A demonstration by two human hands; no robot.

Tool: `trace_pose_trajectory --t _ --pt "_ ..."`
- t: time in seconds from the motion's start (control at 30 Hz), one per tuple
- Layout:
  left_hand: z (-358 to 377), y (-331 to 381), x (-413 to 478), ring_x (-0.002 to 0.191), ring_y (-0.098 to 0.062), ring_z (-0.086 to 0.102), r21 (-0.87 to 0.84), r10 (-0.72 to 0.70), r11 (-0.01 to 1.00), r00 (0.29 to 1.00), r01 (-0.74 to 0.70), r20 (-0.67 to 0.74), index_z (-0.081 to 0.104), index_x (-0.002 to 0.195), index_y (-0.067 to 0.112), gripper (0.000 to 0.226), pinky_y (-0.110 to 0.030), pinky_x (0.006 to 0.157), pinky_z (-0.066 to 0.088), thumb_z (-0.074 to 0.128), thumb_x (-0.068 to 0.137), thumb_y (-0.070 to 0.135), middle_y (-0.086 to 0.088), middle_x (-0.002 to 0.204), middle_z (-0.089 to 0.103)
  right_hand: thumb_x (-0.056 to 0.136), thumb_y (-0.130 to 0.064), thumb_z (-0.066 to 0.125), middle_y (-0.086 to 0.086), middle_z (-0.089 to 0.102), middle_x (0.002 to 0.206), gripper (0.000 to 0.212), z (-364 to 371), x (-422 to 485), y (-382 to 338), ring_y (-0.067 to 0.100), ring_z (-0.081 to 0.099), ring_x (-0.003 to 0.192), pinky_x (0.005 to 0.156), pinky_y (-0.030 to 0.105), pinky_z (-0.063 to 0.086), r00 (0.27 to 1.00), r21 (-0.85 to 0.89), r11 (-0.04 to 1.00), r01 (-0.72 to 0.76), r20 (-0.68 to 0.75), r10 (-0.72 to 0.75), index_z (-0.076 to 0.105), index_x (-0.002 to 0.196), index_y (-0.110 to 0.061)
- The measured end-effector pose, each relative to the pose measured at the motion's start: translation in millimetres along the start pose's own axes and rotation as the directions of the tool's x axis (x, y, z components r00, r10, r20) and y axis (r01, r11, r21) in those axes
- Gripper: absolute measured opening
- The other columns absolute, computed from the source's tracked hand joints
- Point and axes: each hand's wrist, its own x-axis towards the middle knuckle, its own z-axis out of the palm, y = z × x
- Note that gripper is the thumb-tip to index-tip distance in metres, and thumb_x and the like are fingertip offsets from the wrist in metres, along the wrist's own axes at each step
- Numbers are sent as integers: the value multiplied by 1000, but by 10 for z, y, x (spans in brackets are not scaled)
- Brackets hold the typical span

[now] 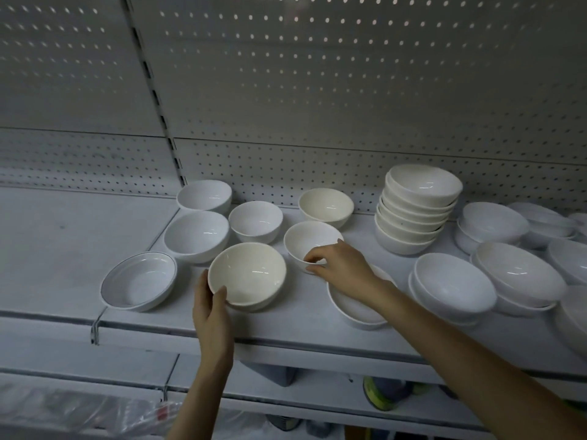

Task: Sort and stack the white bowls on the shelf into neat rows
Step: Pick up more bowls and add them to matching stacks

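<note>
Your left hand (211, 309) grips the cream bowl (247, 276) at the front of the shelf (63, 249), with the thumb hooked over its near rim and the palm against the outer wall. Whether its base sits flat on the shelf, you cannot tell from here. Your right hand (336, 263) pinches the near rim of a smaller glossy white bowl (311, 241) just behind and to the right, fingers curled over the edge. Your right wrist crosses above a shallow white bowl (355, 306) near the shelf's front lip.

To the left lies a low, wide dish (138, 282) with a thin grey line round its rim. Behind the cream bowl stand three deep, round white bowls (197, 235), loose and close together, and a second cream one (325, 204) against the back.

To the right rises a leaning stack of thick-walled bowls (416, 211), rims stepped unevenly. Beyond it, broad shallow bowls (454, 281) sit nested in low, crooked piles out to the shelf's right end.

The shelf is matt painted metal, and the perforated back panel (317, 90) is dotted with rows of small holes. All the bowls are smooth and glazed, catching small highlights.
</note>
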Motion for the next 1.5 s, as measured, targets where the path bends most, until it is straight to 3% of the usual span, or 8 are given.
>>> trace_pose_trajectory --t 0.27,0.5,0.63,0.8,0.97,1.07,1.23,1.5 --pt "-28 -23 69 118 -22 52 23 32 999 997 -34 66 52 130 16 35 -43 103 40 43 96 12 -3 126 59 88 -23 60 -3 70 94 11 70 -6 42 25 47 101 71 26 29 992 -41 999 11 -125 -16 71 89 -21" --pt "-42 -61 102 117 -27 52 29 25 999 997 -27 79 52 129 18 40 -51 101 41 43 90 20 -5 125 58 82 0 55 -19 52 64 24 29 36 71 9 46 73 58 27 31 996 47 999 -21 -91 25 60 75 -22" --pt "-22 -55 102 117 -22 52 4 24 1000 997 -24 79 52 129 20 39 -50 104 40 42 91 20 -1 125 59 83 0 56 -12 55 71 16 -47 53 59 -6 50 69 61 27 31 994 80 997 -9 -110 18 62 81 -15" --pt "-31 -61 108 118 -16 52 -17 16 1000 994 -15 109 51 120 41 37 -46 106 40 43 85 33 14 122 58 87 -8 59 -11 59 79 8 -161 -6 29 18 45 89 66 28 32 982 9 1000 25 -185 -23 64 85 -14" --pt "-39 -87 132 117 -14 52 -12 17 1000 994 -15 112 51 118 42 35 -45 108 38 44 85 34 15 121 57 86 -8 63 -23 46 62 6 -429 -247 -69 4 47 76 67 8 30 922 51 990 134 -373 -106 67 81 -9" --pt "-35 -91 132 115 -12 52 -13 29 1000 994 -27 107 51 115 44 32 -43 107 39 44 86 33 19 117 57 81 -9 66 -13 64 71 7 -509 -460 19 11 55 72 62 23 45 857 -60 964 259 -446 -258 68 77 -14" --pt "-20 -109 138 115 -13 52 -20 36 999 996 -34 85 51 116 42 33 -42 108 38 44 86 32 17 117 58 81 -10 63 -3 69 72 10 -478 -839 287 14 60 67 93 28 46 787 -231 907 351 -452 -420 70 75 -12" --pt "-27 -135 158 119 -20 51 -26 31 999 998 -29 62 52 117 40 35 -47 108 39 46 84 32 14 117 58 69 9 64 -1 69 72 23 -239 -1154 522 18 64 64 93 29 47 809 -293 901 321 -409 -422 71 77 -11"
